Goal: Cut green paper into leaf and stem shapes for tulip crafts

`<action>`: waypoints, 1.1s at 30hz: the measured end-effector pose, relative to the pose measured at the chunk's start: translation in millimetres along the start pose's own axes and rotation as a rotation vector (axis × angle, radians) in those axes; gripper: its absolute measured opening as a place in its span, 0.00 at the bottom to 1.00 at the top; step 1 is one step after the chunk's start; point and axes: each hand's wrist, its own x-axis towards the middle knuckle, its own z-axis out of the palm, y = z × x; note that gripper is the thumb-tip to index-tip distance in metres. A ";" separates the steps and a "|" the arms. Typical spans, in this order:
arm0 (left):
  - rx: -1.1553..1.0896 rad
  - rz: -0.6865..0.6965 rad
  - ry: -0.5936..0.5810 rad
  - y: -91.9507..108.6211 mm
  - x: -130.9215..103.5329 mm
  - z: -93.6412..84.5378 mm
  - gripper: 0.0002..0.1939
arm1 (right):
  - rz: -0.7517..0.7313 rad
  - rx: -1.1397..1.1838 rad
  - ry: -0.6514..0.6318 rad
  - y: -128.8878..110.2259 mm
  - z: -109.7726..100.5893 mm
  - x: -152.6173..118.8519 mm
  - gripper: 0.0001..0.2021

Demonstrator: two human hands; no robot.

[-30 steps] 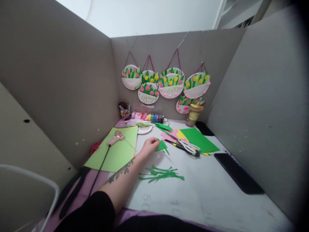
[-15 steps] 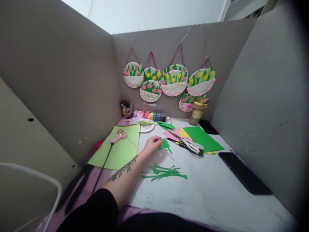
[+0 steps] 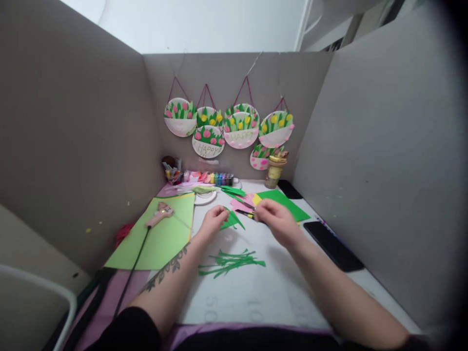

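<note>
My left hand (image 3: 215,218) is closed on a piece of green paper (image 3: 233,220), which sticks out to the right of the fingers over the white sheet. To its right, my right hand (image 3: 274,217) is curled closed over the spot where the scissors (image 3: 245,201) lie; a blade shows to the left of the fingers, and the handles are hidden. Whether the fingers grip them is unclear. A pile of thin green paper strips (image 3: 232,262) lies on the white sheet, nearer to me than both hands.
A glue gun (image 3: 161,214) rests on light green paper (image 3: 171,243) at left. Green card (image 3: 290,204) and a black phone (image 3: 333,246) lie at right. Paint pots (image 3: 219,178) and a jar (image 3: 274,171) stand behind, below hanging paper-plate baskets (image 3: 241,139).
My right hand has come into view from the right and reached the scissors. The view has shifted, so everything sits further left. My left hand still holds the green paper.
</note>
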 end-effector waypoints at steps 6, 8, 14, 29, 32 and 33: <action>-0.060 0.075 -0.172 3.4 -5.9 6.1 0.12 | 0.311 0.242 -0.219 35.2 25.8 4.3 0.20; -0.071 0.100 -0.241 2.1 -7.0 8.5 0.11 | 0.349 0.343 -0.286 40.5 29.4 0.7 0.21; -0.038 0.118 -0.291 -0.7 -8.0 13.9 0.11 | 0.326 0.393 -0.270 45.3 29.3 -3.5 0.17; -0.050 0.051 -0.295 3.9 -12.0 18.2 0.12 | 0.206 0.250 -0.043 53.7 42.7 -6.4 0.13; -0.063 0.034 -0.297 3.4 -11.5 17.5 0.11 | 0.214 0.240 -0.044 55.4 41.3 -6.0 0.13; -0.061 0.031 -0.295 2.8 -11.1 17.2 0.11 | 0.211 0.232 -0.048 55.8 40.7 -5.8 0.14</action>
